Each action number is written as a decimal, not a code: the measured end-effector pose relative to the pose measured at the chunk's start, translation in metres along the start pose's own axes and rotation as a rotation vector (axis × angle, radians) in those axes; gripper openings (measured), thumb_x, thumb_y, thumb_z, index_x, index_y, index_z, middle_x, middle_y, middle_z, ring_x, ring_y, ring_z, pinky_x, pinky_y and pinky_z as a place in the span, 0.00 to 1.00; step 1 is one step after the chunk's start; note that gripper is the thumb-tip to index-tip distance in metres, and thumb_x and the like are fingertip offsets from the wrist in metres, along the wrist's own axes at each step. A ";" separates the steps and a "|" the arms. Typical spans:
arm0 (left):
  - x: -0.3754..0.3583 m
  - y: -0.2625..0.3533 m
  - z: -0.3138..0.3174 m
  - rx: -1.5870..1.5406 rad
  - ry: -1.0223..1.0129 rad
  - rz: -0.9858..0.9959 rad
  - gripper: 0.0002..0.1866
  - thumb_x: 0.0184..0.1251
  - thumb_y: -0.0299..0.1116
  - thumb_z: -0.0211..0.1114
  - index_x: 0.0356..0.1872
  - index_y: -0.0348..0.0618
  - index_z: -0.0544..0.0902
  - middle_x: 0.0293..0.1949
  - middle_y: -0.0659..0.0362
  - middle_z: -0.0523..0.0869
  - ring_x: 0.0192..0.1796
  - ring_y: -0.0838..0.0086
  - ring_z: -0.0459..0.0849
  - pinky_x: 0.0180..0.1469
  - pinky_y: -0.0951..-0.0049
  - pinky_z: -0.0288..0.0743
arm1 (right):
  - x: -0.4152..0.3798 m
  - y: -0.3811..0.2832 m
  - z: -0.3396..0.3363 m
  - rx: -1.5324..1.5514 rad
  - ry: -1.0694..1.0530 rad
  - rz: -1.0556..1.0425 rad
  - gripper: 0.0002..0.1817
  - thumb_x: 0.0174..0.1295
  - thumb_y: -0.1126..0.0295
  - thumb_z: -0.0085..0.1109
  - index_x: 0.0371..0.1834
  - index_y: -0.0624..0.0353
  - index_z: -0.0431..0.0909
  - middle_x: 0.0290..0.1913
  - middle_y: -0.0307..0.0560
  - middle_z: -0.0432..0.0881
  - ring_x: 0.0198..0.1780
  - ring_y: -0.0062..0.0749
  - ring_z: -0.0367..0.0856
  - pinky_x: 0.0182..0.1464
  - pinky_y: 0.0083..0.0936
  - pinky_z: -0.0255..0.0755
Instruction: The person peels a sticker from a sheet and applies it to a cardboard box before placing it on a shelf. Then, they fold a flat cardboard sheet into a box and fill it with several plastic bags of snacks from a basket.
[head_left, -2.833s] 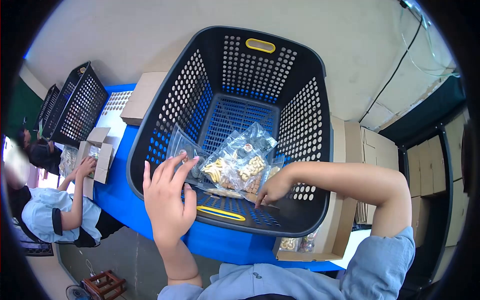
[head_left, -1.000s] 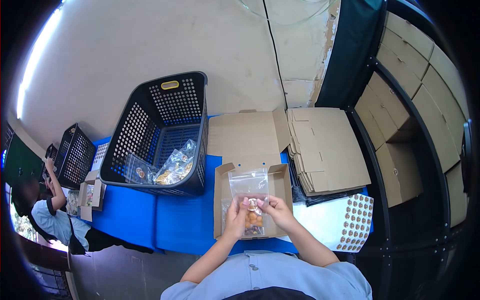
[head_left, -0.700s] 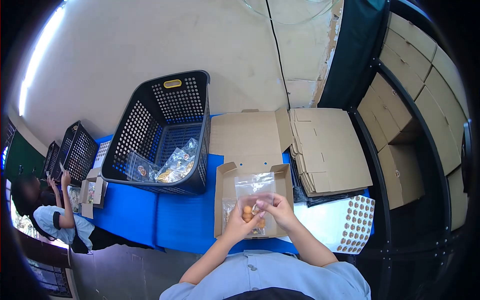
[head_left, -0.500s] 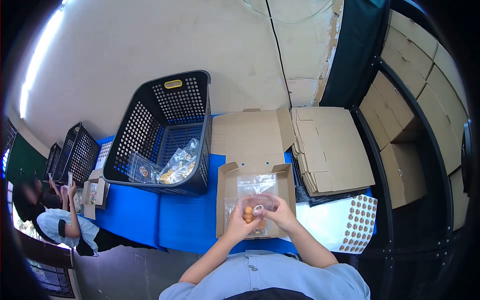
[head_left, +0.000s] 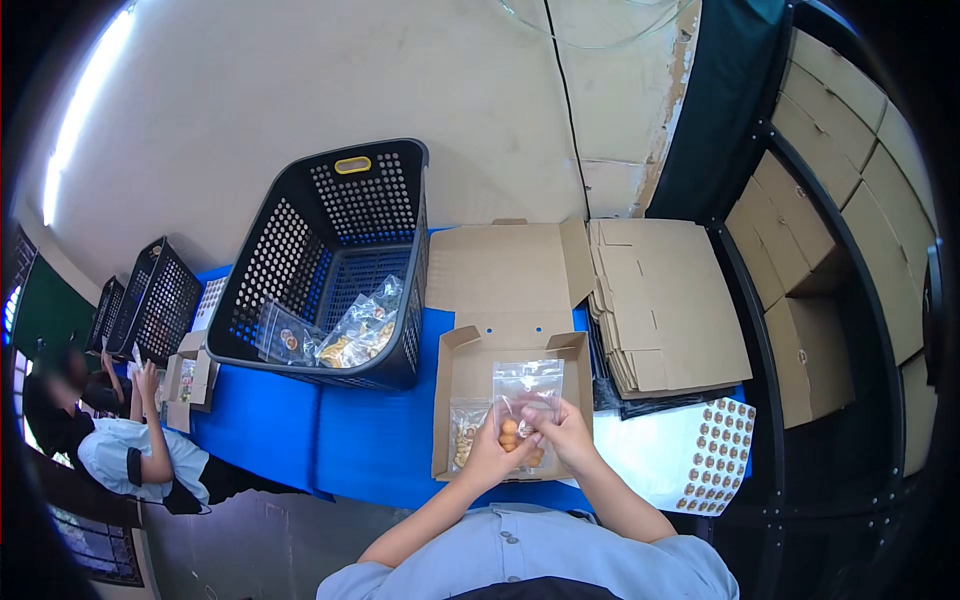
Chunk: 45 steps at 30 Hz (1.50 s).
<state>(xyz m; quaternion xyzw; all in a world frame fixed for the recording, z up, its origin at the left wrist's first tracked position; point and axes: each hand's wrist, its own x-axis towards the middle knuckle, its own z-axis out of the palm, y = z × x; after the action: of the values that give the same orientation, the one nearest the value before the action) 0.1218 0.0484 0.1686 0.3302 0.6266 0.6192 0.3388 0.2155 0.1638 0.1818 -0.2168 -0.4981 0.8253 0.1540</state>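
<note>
A clear zip bag (head_left: 528, 378) with round orange-brown pieces inside is held over an open cardboard box (head_left: 455, 362). My left hand (head_left: 495, 456) is closed on the bag's lower left side. On its right side my right hand (head_left: 562, 438) is also closed, the thumb lying across the bag's front; whatever is under that thumb is hidden. A second clear bag (head_left: 465, 432) with pale pieces lies in the left part of the box. My hands cover much of the box's right half.
A dark perforated basket (head_left: 415, 330) with several filled bags stands at the left. Stacked flat cardboard boxes (head_left: 680, 300) lie right of the open box, above a sheet of round stickers (head_left: 650, 455). Another person (head_left: 140, 455) works at the far left. Shelves with cartons (head_left: 810, 350) stand right.
The bag and both hands have shifted slightly right, uncovering more of the second bag in the box. A round sticker seen on the bag's front earlier is now mostly covered by my right hand.
</note>
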 end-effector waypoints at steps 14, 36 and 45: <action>0.001 -0.027 -0.006 -0.322 0.157 -0.087 0.15 0.74 0.34 0.53 0.56 0.38 0.69 0.47 0.56 0.78 0.46 0.79 0.78 0.49 0.77 0.74 | 0.001 0.023 -0.009 0.148 0.035 0.040 0.21 0.67 0.70 0.56 0.62 0.64 0.68 0.50 0.45 0.80 0.49 0.21 0.79 0.53 0.21 0.72; -0.006 -0.010 -0.022 -0.119 0.145 -0.056 0.08 0.62 0.31 0.69 0.34 0.36 0.83 0.33 0.60 0.84 0.39 0.80 0.82 0.47 0.75 0.75 | -0.003 0.018 -0.014 -0.343 -0.076 -0.098 0.13 0.67 0.66 0.58 0.43 0.66 0.83 0.38 0.40 0.84 0.43 0.21 0.77 0.50 0.21 0.68; -0.004 -0.018 -0.050 -0.132 -0.096 -0.118 0.17 0.71 0.35 0.59 0.54 0.34 0.78 0.47 0.57 0.83 0.50 0.76 0.79 0.57 0.74 0.69 | 0.002 0.006 -0.040 -0.395 -0.310 -0.072 0.19 0.72 0.61 0.49 0.55 0.65 0.78 0.48 0.43 0.82 0.50 0.23 0.74 0.56 0.24 0.66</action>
<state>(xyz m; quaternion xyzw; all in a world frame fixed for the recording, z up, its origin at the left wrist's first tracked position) 0.0828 0.0171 0.1511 0.2988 0.5858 0.6217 0.4255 0.2342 0.1919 0.1599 -0.0954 -0.6747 0.7294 0.0599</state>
